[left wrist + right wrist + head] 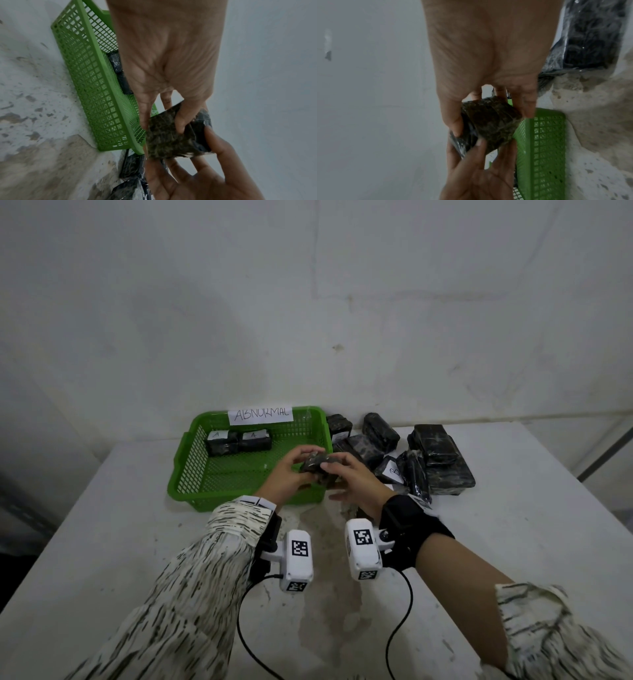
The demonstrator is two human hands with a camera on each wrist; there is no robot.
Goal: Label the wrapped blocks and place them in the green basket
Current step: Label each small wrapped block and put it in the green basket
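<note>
A dark wrapped block (317, 468) is held in the air over the near right corner of the green basket (181, 470). My left hand (301, 462) grips its left side and my right hand (337, 470) grips its right side. In the left wrist view the left thumb and fingers pinch the block (169, 138). The right wrist view has the right thumb and fingers curled round the same block (491, 124). No label shows on this block. Two blocks with white labels (238, 441) lie at the basket's back left.
A paper sign reading ABNORMAL (260, 415) hangs on the basket's back wall. A pile of several dark wrapped blocks (435, 460) lies to the right of the basket, one with a white label (393, 472). The stained white table (137, 542) ends at a wall behind.
</note>
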